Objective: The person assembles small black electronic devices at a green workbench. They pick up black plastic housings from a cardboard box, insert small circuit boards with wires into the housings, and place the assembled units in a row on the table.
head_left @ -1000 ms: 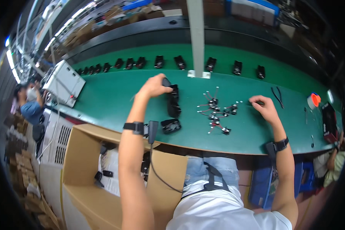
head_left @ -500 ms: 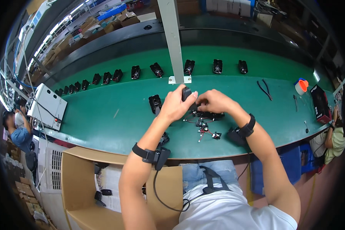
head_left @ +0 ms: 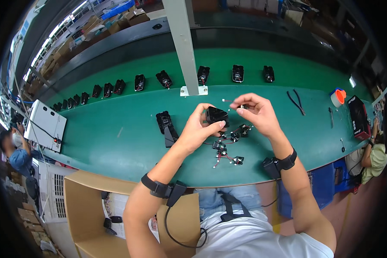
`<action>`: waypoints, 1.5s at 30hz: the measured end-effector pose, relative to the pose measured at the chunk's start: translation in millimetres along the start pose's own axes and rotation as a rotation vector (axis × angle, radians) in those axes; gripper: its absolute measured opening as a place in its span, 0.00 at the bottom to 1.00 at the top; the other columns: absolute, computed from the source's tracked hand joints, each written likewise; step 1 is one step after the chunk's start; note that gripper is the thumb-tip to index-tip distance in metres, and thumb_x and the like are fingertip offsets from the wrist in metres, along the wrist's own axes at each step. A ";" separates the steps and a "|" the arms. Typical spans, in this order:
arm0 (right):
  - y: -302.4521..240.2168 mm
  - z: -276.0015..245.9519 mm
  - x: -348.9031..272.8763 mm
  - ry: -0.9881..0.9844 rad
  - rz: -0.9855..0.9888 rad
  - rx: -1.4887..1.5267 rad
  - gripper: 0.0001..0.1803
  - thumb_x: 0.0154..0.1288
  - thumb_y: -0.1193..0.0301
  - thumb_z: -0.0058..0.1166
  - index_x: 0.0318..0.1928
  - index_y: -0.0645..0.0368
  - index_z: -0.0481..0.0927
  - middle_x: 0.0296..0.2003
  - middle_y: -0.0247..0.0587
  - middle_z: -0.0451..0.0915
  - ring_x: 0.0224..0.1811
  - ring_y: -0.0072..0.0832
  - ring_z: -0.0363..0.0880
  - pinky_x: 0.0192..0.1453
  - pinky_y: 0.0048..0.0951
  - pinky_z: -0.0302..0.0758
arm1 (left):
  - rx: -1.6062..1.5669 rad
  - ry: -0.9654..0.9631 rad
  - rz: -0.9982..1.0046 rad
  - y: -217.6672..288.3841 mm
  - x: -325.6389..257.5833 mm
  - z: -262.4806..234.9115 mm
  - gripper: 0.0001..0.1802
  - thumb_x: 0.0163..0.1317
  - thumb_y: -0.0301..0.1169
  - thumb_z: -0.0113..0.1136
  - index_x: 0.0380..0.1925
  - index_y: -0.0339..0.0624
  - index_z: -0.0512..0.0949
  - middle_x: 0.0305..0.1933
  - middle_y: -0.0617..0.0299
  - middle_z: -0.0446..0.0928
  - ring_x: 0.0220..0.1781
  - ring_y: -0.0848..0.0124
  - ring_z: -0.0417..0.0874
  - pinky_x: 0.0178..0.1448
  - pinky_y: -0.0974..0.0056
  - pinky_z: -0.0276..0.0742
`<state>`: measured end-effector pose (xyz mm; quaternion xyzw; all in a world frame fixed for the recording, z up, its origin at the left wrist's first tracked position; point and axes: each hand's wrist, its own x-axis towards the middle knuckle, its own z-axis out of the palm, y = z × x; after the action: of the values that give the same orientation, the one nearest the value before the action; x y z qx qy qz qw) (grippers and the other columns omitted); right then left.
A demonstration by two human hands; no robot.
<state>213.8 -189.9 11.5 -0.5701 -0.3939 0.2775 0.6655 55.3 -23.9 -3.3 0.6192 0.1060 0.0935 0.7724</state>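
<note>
Black housing [head_left: 216,115], a small moulded part, is held above the green surface [head_left: 116,137] near the middle of the head view, clamped in the left hand [head_left: 198,129] with thumb and fingers closed round its near side; this grip turns its open face toward the right hand [head_left: 256,114]. The right hand pinches a small wired component [head_left: 234,102] between thumb and fingertips, raised just right of the housing and level with it, probably so the two can be brought together. Directly below the hands lies a cluster of wired parts [head_left: 228,146], loose on the surface within short reach. Two more black housings [head_left: 165,124] lie just left of the left hand. A row of black units [head_left: 167,78] lines the far part of the surface, either side of a grey post [head_left: 182,43]. Pliers [head_left: 297,101] and an orange-lidded cup [head_left: 339,96] lie far right.
</note>
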 end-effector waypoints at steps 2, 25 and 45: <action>-4.8 6.5 -3.1 0.016 -0.031 0.076 0.16 0.65 0.83 0.55 0.53 0.67 0.74 0.50 0.45 0.81 0.53 0.29 0.82 0.59 0.28 0.79 | -0.098 -0.049 -0.044 8.6 -3.7 5.3 0.28 0.62 0.25 0.67 0.59 0.41 0.65 0.53 0.53 0.77 0.51 0.60 0.86 0.45 0.65 0.85; -11.3 11.7 -12.7 0.134 -0.198 0.027 0.09 0.59 0.84 0.61 0.40 0.63 0.88 0.43 0.41 0.81 0.44 0.25 0.82 0.50 0.25 0.81 | 0.299 -0.028 0.173 15.7 -6.3 7.4 0.29 0.57 0.26 0.72 0.58 0.36 0.71 0.55 0.55 0.77 0.52 0.66 0.84 0.49 0.64 0.85; -8.2 40.8 -32.1 0.202 -0.476 -0.415 0.11 0.52 0.85 0.65 0.38 0.61 0.87 0.38 0.43 0.86 0.39 0.32 0.86 0.44 0.29 0.82 | 0.731 0.215 0.616 -4.4 -3.0 30.9 0.30 0.47 0.21 0.77 0.49 0.36 0.70 0.57 0.50 0.76 0.50 0.64 0.86 0.45 0.64 0.89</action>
<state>161.6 -195.8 14.5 -0.6102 -0.4963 -0.0298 0.6168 61.1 -54.6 -1.0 0.8393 0.0227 0.3376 0.4256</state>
